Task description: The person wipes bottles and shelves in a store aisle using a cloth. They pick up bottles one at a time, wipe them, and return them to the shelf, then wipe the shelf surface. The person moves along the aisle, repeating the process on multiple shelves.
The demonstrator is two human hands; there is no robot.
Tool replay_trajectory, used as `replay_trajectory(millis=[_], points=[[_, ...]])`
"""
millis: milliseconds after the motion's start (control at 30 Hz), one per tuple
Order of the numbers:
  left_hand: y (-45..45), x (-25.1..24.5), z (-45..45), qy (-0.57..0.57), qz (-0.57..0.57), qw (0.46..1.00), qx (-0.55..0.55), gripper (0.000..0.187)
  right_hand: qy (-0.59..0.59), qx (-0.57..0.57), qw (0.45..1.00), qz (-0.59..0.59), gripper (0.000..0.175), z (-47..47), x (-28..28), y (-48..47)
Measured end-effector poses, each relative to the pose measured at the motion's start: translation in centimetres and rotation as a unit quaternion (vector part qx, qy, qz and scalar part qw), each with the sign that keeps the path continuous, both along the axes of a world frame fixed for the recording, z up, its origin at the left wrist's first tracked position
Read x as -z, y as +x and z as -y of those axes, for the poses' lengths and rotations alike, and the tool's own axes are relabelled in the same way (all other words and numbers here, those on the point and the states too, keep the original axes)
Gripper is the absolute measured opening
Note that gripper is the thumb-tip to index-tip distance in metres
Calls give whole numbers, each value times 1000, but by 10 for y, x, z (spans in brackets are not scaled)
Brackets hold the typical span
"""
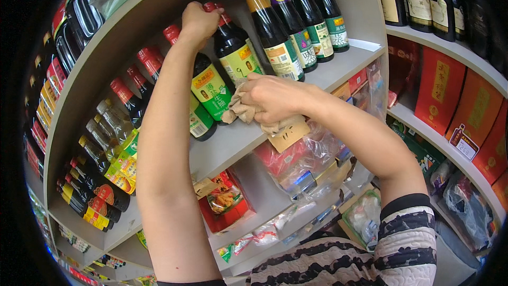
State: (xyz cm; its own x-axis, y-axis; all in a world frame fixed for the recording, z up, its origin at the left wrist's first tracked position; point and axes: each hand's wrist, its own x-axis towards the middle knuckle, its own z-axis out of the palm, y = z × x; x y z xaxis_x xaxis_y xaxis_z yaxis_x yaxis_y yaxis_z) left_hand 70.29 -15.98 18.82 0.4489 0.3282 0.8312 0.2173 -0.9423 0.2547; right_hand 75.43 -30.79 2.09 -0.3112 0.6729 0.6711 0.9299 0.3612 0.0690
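Note:
My left hand [200, 24] reaches to the top of a dark glass sauce bottle [238, 53] with a red cap and a yellow-green label, its fingers closed on the cap. In my right hand [274, 97] is a crumpled beige cloth [243, 107], held low against the same bottle near the shelf's front edge. Just left of it stands another soy sauce bottle [210, 91] with a yellow and green label, partly behind my left wrist. Below my right hand a cardboard tag [289, 137] with handwriting hangs at the grey shelf's [234, 143] edge.
Right of the held bottle stand several brown-capped sauce bottles [279, 45]. Farther left are red-capped and clear bottles [115, 123]. The shelf below holds a red food box [226, 206] and plastic-wrapped packs [293, 155]. Wine bottles [420, 6] and red boxes [440, 87] fill shelves at right.

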Motion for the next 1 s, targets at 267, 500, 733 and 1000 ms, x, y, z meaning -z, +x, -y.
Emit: replay_trajectory(millis=[267,500,733,1000], points=[[-19,-5,14,25,-50,997,-55,38,75,-28,997,-3,23,-12,15,8],[-37,15,54,387,59,918,60,50,199,-50,979,-1,39,61,2,22],[26,38,45,11,20,982,188,49,266,130,951,-90,44,85,25,66],[43,35,48,-80,-46,983,158,36,242,-1,919,-311,32,74,-17,83]])
